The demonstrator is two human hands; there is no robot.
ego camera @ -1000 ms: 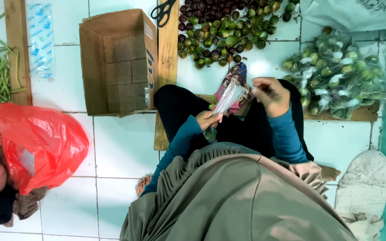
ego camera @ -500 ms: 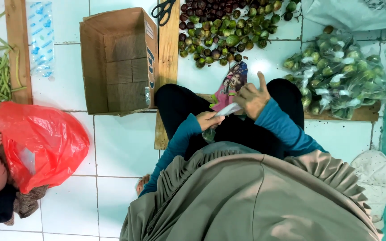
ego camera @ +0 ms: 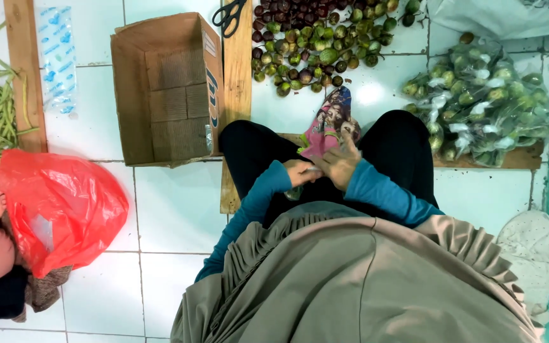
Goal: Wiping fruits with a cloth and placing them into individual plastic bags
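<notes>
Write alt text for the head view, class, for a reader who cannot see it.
A seated person's left hand and right hand meet over their lap, handling a small clear plastic bag. On the white tiled floor ahead lie loose green and purple fruits, an empty cardboard box and bagged fruits.

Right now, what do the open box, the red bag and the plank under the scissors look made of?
Open box: corrugated cardboard, matte brown, with ribbed flaps visible inside. Red bag: thin plastic film, glossy, crinkled and slightly translucent. Plank: apparently bare wood, pale tan and unfinished, though its grain is hard to make out. Scissors: black handles, probably plastic.
</notes>
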